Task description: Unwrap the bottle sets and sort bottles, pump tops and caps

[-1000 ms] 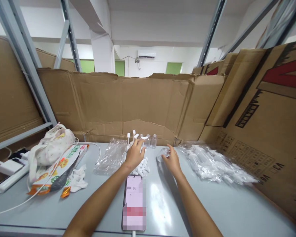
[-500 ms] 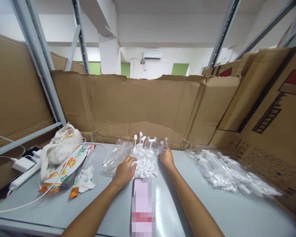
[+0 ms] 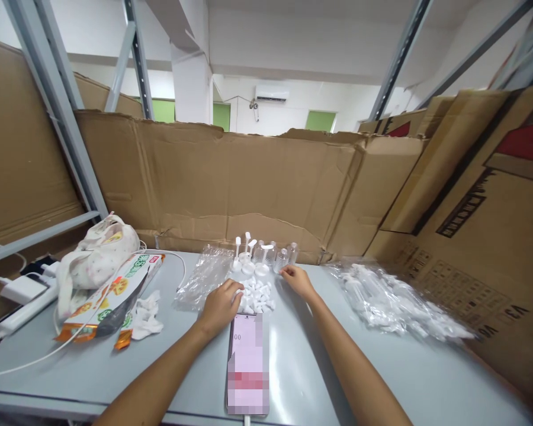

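My left hand rests at the left edge of a pile of small white plastic pieces. Its fingers are loosely bent, the thumb apart, and nothing shows in them. With fingertips together, my right hand pinches the lower right side of a small clear bottle, which stands upright. Another clear bottle is just behind, with more clear bottles to the left. White pump heads stand upright beside those, their stems pointing up.
A phone with a cable lies in front of the pile. Crumpled clear plastic is left of the pump heads. A clear bag of white parts lies right. Snack packaging, tissue and a white cloth bag are left. Cardboard closes the back.
The view has shifted slightly. My right hand has drawn back a little from the rear bottle, its fingertips now at the front bottle's base. The left hand stays by the pile.
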### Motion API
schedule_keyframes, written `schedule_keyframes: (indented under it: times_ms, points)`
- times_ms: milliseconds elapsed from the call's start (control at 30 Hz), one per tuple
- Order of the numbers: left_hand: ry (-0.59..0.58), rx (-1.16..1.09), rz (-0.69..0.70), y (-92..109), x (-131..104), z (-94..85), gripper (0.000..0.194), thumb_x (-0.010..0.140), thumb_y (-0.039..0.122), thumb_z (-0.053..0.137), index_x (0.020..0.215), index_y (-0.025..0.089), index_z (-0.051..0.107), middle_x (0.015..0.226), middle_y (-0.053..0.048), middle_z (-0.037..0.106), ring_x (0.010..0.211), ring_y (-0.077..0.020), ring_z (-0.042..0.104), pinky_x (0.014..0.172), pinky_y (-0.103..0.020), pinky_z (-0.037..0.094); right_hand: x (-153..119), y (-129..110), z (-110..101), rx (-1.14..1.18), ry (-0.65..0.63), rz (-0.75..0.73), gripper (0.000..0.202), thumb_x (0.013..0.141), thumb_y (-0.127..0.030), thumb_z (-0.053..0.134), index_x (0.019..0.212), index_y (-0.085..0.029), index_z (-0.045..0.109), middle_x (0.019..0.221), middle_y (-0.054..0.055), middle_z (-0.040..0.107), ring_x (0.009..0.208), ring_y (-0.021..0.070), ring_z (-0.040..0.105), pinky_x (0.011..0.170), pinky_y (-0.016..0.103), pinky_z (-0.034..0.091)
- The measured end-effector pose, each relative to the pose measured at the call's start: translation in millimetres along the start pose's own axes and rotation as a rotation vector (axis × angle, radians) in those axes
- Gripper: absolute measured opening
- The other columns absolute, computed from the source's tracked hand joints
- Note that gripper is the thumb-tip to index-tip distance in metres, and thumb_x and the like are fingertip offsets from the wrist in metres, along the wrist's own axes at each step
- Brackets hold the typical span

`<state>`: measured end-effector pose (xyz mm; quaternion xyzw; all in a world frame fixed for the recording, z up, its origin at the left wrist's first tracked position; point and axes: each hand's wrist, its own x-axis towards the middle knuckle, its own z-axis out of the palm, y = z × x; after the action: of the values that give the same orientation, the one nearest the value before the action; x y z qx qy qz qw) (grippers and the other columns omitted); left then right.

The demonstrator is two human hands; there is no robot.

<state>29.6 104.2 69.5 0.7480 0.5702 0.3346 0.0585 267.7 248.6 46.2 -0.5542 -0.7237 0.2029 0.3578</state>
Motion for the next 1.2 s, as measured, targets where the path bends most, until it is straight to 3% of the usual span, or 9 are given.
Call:
schedule_keyframes:
  times_ms: [233, 400, 567, 667, 767, 833, 933, 1100, 1200]
  points:
    - [0.003, -0.014, 0.004, 2.3, -1.6, -1.5, 0.025, 0.087, 0.024, 0.036, 0.096, 0.024, 0.060, 0.098, -0.002, 0.061, 0.082, -0.0160, 0.059, 0.073, -0.027, 0.042, 14.6, -13.9, 15.3, -0.016, 0.017, -0.002, 0.026, 0.078, -0.024, 0.046, 0.091, -0.017, 0.067, 0.094, 0.010, 0.069, 0.086, 0.0229, 0.062, 0.079, 0.033, 0.044]
    - [0.003, -0.019, 0.007, 2.7, -1.5, -2.0, 0.025, 0.086, 0.025, 0.037, 0.095, 0.025, 0.060, 0.098, -0.001, 0.061, 0.081, -0.0162, 0.059, 0.072, -0.027, 0.043, 16.3, -13.6, 2.8, -0.130, 0.052, 0.030, 0.024, 0.078, -0.025, 0.048, 0.090, -0.019, 0.067, 0.093, 0.008, 0.069, 0.087, 0.0223, 0.061, 0.079, 0.030, 0.043]
    - [-0.002, -0.004, 0.018, 3.3, -1.3, -3.5, 0.025, 0.087, 0.025, 0.037, 0.095, 0.025, 0.060, 0.097, -0.001, 0.061, 0.081, -0.0158, 0.059, 0.072, -0.026, 0.043, 5.8, 2.6, -55.8, -0.357, 0.262, 0.199, 0.032, 0.078, -0.025, 0.046, 0.104, -0.015, 0.061, 0.109, 0.017, 0.061, 0.108, 0.0314, 0.049, 0.091, 0.044, 0.032]
    - [-0.013, 0.010, 0.035, 3.7, -1.3, -4.0, 0.026, 0.087, 0.025, 0.035, 0.095, 0.025, 0.060, 0.097, -0.002, 0.061, 0.084, -0.0162, 0.059, 0.073, -0.026, 0.043, -6.5, 26.7, -103.3, -0.473, 0.396, 0.374, 0.041, 0.075, -0.025, 0.047, 0.110, -0.005, 0.057, 0.116, 0.029, 0.052, 0.117, 0.0425, 0.036, 0.090, 0.060, 0.021]
    - [-0.016, 0.023, 0.062, 3.7, -1.4, -3.1, 0.026, 0.088, 0.024, 0.035, 0.096, 0.025, 0.059, 0.098, -0.002, 0.061, 0.088, -0.0169, 0.058, 0.075, -0.027, 0.042, -19.7, 57.4, -142.7, -0.659, 0.467, 0.653, 0.049, 0.075, -0.036, 0.049, 0.112, -0.005, 0.056, 0.120, 0.029, 0.050, 0.118, 0.0433, 0.035, 0.089, 0.060, 0.020]
    - [-0.019, 0.032, 0.075, 3.7, -1.4, -2.1, 0.026, 0.088, 0.024, 0.035, 0.096, 0.024, 0.059, 0.099, -0.002, 0.061, 0.089, -0.0171, 0.058, 0.076, -0.027, 0.042, -26.5, 75.8, -162.4, -0.676, 0.472, 0.780, 0.055, 0.076, -0.045, 0.046, 0.114, -0.005, 0.056, 0.117, 0.029, 0.052, 0.117, 0.0426, 0.037, 0.089, 0.058, 0.022]
    - [-0.027, 0.038, 0.080, 3.6, -1.4, -0.8, 0.025, 0.087, 0.023, 0.035, 0.096, 0.024, 0.059, 0.098, -0.003, 0.061, 0.089, -0.0172, 0.058, 0.076, -0.027, 0.042, -31.2, 93.0, -184.9, -0.625, 0.456, 0.835, 0.058, 0.078, -0.048, 0.042, 0.116, -0.007, 0.056, 0.119, 0.029, 0.051, 0.119, 0.0396, 0.037, 0.088, 0.055, 0.026]
    - [-0.030, 0.037, 0.071, 3.3, -1.6, -0.5, 0.025, 0.087, 0.023, 0.036, 0.094, 0.024, 0.059, 0.097, -0.002, 0.062, 0.088, -0.0169, 0.058, 0.075, -0.027, 0.041, -27.5, 98.4, -210.7, -0.548, 0.377, 0.946, 0.040, 0.073, -0.035, 0.055, 0.101, -0.009, 0.067, 0.111, 0.036, 0.053, 0.115, 0.0413, 0.045, 0.082, 0.055, 0.029]
    - [-0.038, 0.040, 0.074, 3.1, -1.9, -0.8, 0.024, 0.087, 0.023, 0.036, 0.094, 0.024, 0.059, 0.096, -0.002, 0.062, 0.088, -0.0166, 0.058, 0.075, -0.027, 0.041, -27.5, 98.0, -218.1, -0.482, 0.335, 0.977, 0.022, 0.064, -0.028, 0.065, 0.080, -0.015, 0.070, 0.105, 0.032, 0.059, 0.107, 0.0429, 0.052, 0.078, 0.056, 0.033]
